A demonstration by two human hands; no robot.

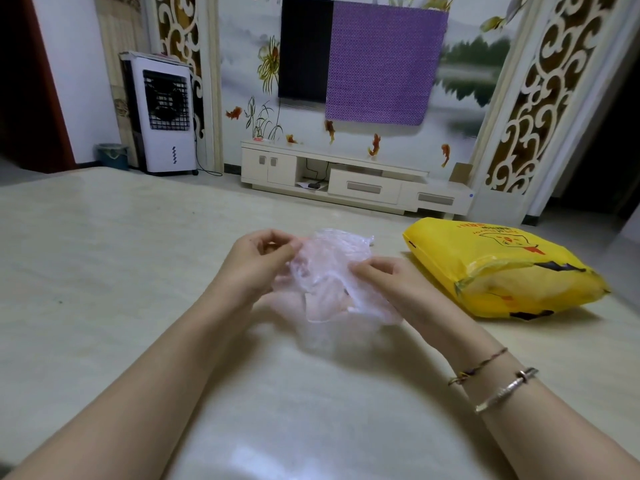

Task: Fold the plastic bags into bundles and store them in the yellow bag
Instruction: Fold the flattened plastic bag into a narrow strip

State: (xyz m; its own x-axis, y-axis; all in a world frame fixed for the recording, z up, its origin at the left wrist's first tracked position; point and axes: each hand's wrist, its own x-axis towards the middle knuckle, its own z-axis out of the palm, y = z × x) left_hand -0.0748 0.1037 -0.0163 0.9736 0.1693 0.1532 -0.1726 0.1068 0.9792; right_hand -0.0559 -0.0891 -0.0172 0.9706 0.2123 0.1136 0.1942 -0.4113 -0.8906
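From the head view I read both hands raised just above the pale tabletop [104,258], with a crumpled clear plastic bag [332,271] held between them. The left hand [258,263] pinches the bag's upper left edge between thumb and curled fingers; the right hand [384,277] grips the bag's right side — fingers curled into the film, two bracelets [495,379] on that wrist. The yellow bag [498,268] lies on its side on the tabletop, to the right of the hands and apart from them — stuffed full, mouth not discernible.
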